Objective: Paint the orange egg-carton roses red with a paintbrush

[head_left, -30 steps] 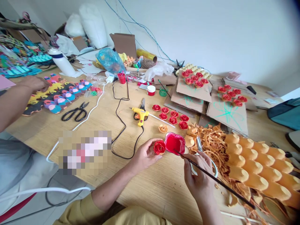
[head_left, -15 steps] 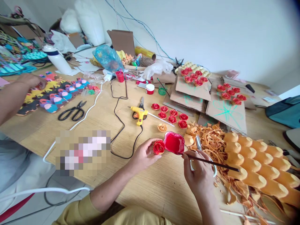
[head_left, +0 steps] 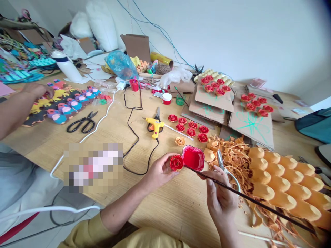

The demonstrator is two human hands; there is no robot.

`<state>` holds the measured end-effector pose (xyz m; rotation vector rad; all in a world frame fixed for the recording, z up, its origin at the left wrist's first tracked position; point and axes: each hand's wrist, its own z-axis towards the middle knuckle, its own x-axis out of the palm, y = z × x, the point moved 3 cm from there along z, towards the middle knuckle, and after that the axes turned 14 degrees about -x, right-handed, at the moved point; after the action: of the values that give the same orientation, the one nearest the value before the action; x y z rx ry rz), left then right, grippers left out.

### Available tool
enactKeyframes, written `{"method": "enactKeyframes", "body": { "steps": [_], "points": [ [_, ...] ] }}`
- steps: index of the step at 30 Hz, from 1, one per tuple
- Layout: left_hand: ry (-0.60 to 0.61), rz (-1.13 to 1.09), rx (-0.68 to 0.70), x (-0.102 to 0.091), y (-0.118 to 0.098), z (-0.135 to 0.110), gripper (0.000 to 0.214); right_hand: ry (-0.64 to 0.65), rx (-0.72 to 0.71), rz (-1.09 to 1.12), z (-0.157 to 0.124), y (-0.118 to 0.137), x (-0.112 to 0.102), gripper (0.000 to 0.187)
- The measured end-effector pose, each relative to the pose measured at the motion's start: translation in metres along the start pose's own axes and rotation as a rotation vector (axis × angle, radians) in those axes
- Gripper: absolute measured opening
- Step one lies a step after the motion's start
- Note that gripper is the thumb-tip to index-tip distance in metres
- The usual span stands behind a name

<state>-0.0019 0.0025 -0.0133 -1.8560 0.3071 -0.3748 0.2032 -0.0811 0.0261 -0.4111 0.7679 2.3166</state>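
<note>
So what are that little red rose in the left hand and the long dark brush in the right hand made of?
The small red rose in the left hand looks like painted egg-carton pulp: matte, with curled cut petals like the unpainted tan bloom and orange carton cups nearby. The thin dark brush in the right hand is probably lacquered wood or plastic; its smooth stick leaves that open.
</note>
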Motion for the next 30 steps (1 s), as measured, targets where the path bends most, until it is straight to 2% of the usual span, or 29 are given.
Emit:
{"method": "enactKeyframes", "body": {
  "steps": [9, 15, 18, 22, 30],
  "points": [
    [0.036, -0.021, 0.005, 0.001, 0.001, -0.001, 0.05, -0.016, 0.131, 0.006, -0.003, -0.001, 0.009, 0.016],
    [0.032, 0.014, 0.03, 0.003, -0.002, -0.002, 0.05, 0.013, -0.059, -0.091, 0.003, 0.004, 0.007, 0.015],
    [0.032, 0.022, 0.034, 0.003, -0.003, -0.002, 0.051, 0.066, -0.132, -0.098, 0.003, 0.006, 0.007, 0.019],
    [0.029, 0.02, 0.024, 0.001, -0.001, -0.001, 0.051, 0.136, -0.155, -0.093, 0.0, 0.004, 0.005, 0.02],
    [-0.018, 0.025, 0.001, -0.001, 0.003, 0.0, 0.055, 0.031, -0.114, -0.09, -0.004, 0.0, -0.001, 0.022]
  ]
}}
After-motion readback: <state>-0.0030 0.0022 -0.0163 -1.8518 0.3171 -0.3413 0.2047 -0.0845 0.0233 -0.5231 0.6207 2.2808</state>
